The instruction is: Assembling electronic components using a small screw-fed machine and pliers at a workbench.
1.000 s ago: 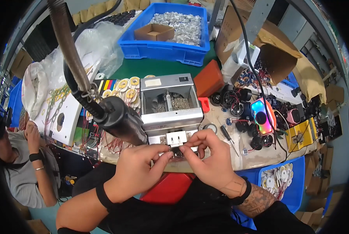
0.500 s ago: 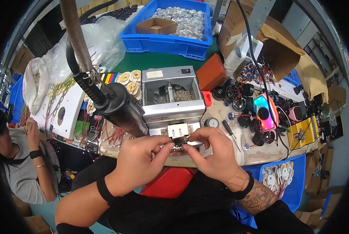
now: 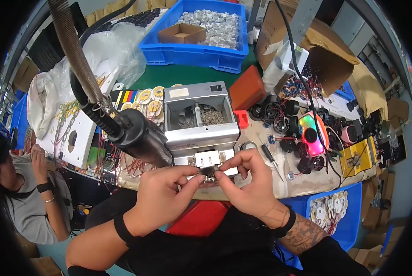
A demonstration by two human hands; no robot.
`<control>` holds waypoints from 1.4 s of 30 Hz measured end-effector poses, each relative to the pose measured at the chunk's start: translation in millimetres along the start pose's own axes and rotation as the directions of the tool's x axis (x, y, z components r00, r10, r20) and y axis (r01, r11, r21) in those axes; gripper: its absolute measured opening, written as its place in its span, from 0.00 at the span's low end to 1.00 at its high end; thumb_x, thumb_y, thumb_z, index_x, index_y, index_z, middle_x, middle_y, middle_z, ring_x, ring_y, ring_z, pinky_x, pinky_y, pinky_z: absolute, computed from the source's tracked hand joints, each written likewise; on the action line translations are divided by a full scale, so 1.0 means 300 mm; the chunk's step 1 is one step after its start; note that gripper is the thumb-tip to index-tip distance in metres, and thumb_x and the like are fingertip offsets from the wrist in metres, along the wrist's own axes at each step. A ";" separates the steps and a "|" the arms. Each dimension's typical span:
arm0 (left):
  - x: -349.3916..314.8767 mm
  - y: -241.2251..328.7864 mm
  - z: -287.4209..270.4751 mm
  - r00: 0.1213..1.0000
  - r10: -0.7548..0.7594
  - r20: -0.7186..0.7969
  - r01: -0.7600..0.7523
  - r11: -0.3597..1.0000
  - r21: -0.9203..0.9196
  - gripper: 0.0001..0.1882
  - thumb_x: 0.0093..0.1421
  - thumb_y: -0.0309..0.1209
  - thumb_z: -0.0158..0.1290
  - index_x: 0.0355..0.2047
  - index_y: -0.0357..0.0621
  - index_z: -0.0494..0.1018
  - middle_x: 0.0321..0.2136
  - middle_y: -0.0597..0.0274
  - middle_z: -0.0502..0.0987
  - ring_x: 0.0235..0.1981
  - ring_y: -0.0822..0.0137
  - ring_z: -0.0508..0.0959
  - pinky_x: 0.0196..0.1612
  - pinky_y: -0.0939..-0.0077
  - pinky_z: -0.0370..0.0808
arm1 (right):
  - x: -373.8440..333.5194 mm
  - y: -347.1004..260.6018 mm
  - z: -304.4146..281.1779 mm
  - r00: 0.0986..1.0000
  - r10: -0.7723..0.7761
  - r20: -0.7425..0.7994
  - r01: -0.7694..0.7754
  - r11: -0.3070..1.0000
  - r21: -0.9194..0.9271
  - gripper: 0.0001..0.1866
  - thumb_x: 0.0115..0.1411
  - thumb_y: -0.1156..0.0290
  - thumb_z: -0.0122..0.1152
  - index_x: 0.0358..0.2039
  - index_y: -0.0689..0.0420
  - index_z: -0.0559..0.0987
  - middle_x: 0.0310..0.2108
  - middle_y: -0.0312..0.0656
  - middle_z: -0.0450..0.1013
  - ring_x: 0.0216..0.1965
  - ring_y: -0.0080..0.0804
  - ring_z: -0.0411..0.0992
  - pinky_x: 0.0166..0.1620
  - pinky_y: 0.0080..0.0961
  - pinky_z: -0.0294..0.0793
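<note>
At near bench edge, left hand (image 3: 162, 195) and right hand (image 3: 247, 181) pinch small dark part (image 3: 209, 172) at screw feeder (image 3: 201, 124) outlet; fitting step, next needs steady alignment.

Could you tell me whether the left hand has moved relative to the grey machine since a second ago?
No: the left hand is still pinching at the small part below the grey machine, as before.

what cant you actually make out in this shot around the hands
- Head view: the small dark part pinched between the left hand and right hand is mostly covered by the fingers; its kind is unclear.
- The front of the grey machine is partly hidden behind both hands.
- The loose pieces in the blue bin are too small to identify.
</note>
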State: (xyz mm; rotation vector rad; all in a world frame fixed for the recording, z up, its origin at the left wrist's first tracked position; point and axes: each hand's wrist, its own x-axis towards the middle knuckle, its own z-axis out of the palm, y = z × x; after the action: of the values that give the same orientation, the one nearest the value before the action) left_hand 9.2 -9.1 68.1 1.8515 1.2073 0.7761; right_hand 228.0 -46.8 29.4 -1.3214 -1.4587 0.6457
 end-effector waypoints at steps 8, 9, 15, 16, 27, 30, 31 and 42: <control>0.004 -0.016 0.021 0.998 0.001 -0.056 -0.003 1.000 -0.031 0.06 0.63 0.29 0.69 0.37 0.39 0.87 0.24 0.56 0.85 0.20 0.65 0.84 0.25 0.72 0.77 | -0.004 0.004 0.022 0.998 -0.003 -0.058 0.003 1.000 0.006 0.17 0.60 0.74 0.76 0.42 0.57 0.74 0.30 0.32 0.77 0.23 0.15 0.62 0.26 0.20 0.63; 0.007 -0.015 0.021 0.998 0.002 -0.055 -0.003 1.000 -0.031 0.06 0.63 0.29 0.69 0.37 0.39 0.87 0.24 0.56 0.85 0.20 0.65 0.84 0.25 0.72 0.77 | -0.005 0.004 0.022 0.999 0.008 -0.054 -0.007 1.000 0.028 0.18 0.60 0.74 0.76 0.42 0.57 0.73 0.30 0.31 0.77 0.23 0.15 0.62 0.26 0.20 0.62; 0.003 -0.012 0.018 0.998 0.013 -0.063 -0.013 1.000 -0.001 0.05 0.63 0.28 0.69 0.37 0.39 0.87 0.23 0.56 0.85 0.17 0.67 0.81 0.23 0.74 0.74 | 0.009 -0.012 0.019 0.998 0.046 -0.035 -0.044 0.998 0.038 0.18 0.60 0.75 0.75 0.42 0.57 0.72 0.31 0.31 0.78 0.23 0.13 0.62 0.27 0.18 0.61; 0.002 -0.001 0.012 0.999 -0.003 -0.051 0.004 1.000 0.018 0.06 0.63 0.28 0.69 0.37 0.39 0.87 0.23 0.57 0.84 0.17 0.68 0.80 0.23 0.74 0.73 | 0.008 -0.010 0.020 0.998 0.046 -0.034 -0.045 0.998 0.040 0.18 0.60 0.75 0.75 0.42 0.57 0.72 0.31 0.31 0.78 0.23 0.13 0.62 0.27 0.18 0.61; -0.005 -0.030 0.023 0.997 -0.064 -0.050 0.060 0.994 -0.086 0.07 0.64 0.29 0.68 0.38 0.38 0.87 0.21 0.57 0.84 0.15 0.72 0.78 0.22 0.75 0.72 | -0.004 -0.014 0.019 0.995 0.097 -0.008 -0.095 0.986 0.137 0.20 0.62 0.75 0.75 0.40 0.56 0.67 0.34 0.34 0.82 0.26 0.12 0.62 0.28 0.17 0.61; -0.006 -0.026 0.017 0.995 -0.100 -0.018 0.097 0.990 -0.104 0.07 0.65 0.29 0.68 0.38 0.38 0.87 0.20 0.57 0.84 0.15 0.72 0.78 0.22 0.75 0.72 | -0.002 -0.007 0.020 0.996 0.085 -0.006 -0.083 0.990 0.117 0.21 0.62 0.76 0.74 0.39 0.55 0.65 0.34 0.35 0.83 0.25 0.12 0.62 0.28 0.17 0.61; -0.009 -0.035 0.026 0.996 -0.085 -0.031 0.081 0.991 -0.108 0.07 0.65 0.29 0.68 0.38 0.38 0.87 0.20 0.57 0.84 0.15 0.73 0.78 0.22 0.75 0.72 | -0.001 -0.010 0.018 0.997 0.082 -0.004 -0.081 0.989 0.120 0.21 0.62 0.76 0.74 0.39 0.55 0.65 0.34 0.35 0.83 0.25 0.12 0.62 0.28 0.17 0.61; -0.009 -0.027 0.031 0.998 -0.048 -0.045 0.043 0.994 -0.104 0.07 0.65 0.29 0.67 0.37 0.38 0.87 0.18 0.59 0.81 0.15 0.74 0.77 0.22 0.75 0.71 | 0.008 0.009 -0.002 0.994 0.098 0.052 -0.104 0.985 0.135 0.19 0.63 0.76 0.72 0.42 0.57 0.66 0.36 0.37 0.84 0.24 0.13 0.59 0.27 0.18 0.61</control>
State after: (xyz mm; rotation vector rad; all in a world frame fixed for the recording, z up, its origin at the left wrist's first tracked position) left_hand 12.1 -12.1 56.4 1.7249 1.2121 0.8458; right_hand 229.8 -44.0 28.1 -1.2861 -1.3641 0.8324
